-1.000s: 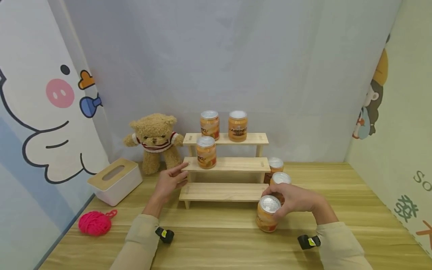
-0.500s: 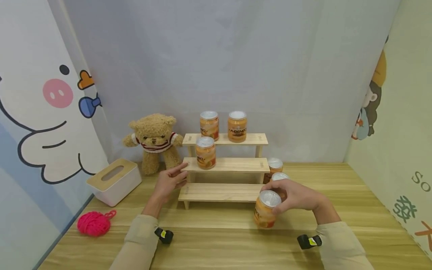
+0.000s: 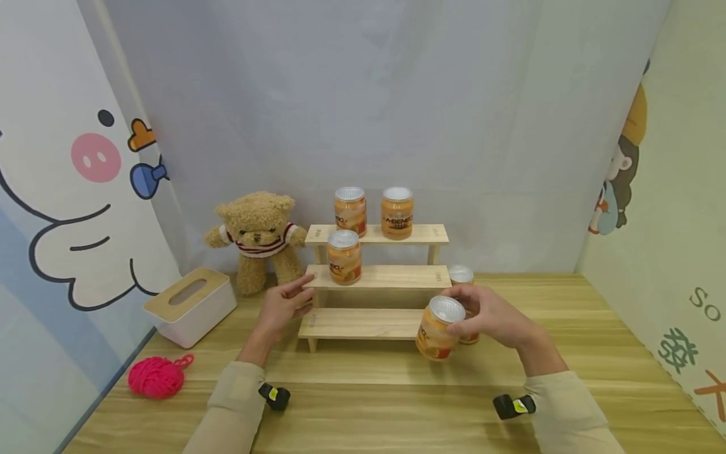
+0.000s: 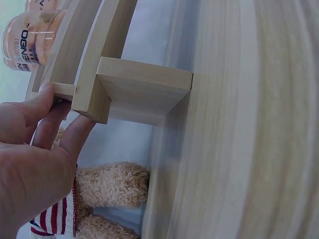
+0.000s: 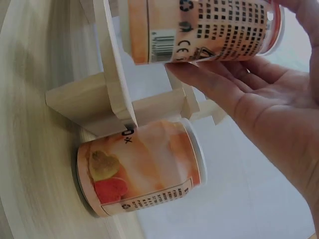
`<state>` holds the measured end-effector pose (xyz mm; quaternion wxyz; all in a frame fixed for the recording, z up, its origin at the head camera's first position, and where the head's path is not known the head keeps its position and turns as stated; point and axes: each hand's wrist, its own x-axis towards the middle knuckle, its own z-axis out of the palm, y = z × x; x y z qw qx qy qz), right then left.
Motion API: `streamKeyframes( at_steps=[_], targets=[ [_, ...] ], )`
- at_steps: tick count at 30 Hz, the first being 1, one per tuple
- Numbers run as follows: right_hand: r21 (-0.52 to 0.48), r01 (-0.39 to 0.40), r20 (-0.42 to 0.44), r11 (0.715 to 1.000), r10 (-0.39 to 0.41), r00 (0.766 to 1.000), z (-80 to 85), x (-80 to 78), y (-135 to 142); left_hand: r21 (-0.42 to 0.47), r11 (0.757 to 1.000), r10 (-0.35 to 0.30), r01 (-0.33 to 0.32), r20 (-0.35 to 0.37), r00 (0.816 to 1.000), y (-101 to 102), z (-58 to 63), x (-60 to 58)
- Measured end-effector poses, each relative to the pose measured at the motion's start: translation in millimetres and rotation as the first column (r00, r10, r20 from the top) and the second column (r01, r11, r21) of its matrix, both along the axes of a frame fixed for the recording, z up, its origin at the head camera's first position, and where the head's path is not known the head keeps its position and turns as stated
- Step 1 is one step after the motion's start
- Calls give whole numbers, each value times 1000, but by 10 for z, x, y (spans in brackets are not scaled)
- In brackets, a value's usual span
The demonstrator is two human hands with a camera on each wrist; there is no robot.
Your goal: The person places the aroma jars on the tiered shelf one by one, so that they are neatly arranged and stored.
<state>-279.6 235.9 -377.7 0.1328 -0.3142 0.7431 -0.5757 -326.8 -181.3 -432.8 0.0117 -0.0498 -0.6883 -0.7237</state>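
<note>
My right hand [image 3: 499, 318] grips an orange can with a silver lid [image 3: 435, 334], tilted a little and raised in front of the lowest board's right end. In the right wrist view, the held can [image 5: 219, 30] shows its barcode side, and another can [image 5: 144, 169] stands below it on the table. A three-tier wooden shelf [image 3: 363, 323] stands in the middle. My left hand [image 3: 280, 307] holds the left end of its middle board, with digits above and beneath. One can [image 3: 345, 258] is on the middle tier. Two cans [image 3: 350, 211] stand on the top tier.
Beside the shelf's right end stand two more cans [image 3: 462, 275], one partly hidden by my right hand. To the left are a teddy bear [image 3: 258, 233], a tissue box [image 3: 193, 306] and a ball of pink yarn [image 3: 155, 377]. A grey curtain hangs behind.
My right hand has lifted the can off the table and moved it up and to the left, toward the lowest board. The left hand has stayed at the shelf.
</note>
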Motion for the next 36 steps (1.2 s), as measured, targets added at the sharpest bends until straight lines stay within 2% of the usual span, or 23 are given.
streamKeyframes(
  at_steps=[6,11,16,20,28,36],
  targets=[
    [-33,86,24,996,-85,996,9,5,-58,-3,1000,-2,2,7,1000,-11,-5,3],
    [-84,142,101,986,-133,986,60,21,-126,4,1000,-2,2,3,1000,-15,-4,0],
    [-90,201,169,976,-184,968,118,30,-217,-8,1000,3,-3,17,1000,-16,-2,13],
    [-101,224,203,969,-200,958,161,27,-284,-11,1000,9,-8,25,1000,-6,5,22],
    [-172,214,240,962,-170,956,163,-36,-359,5,1000,-5,5,28,1000,1,16,9],
    [-182,280,239,943,-234,942,228,-124,-489,2,1000,0,0,21,1000,0,25,12]
  ],
)
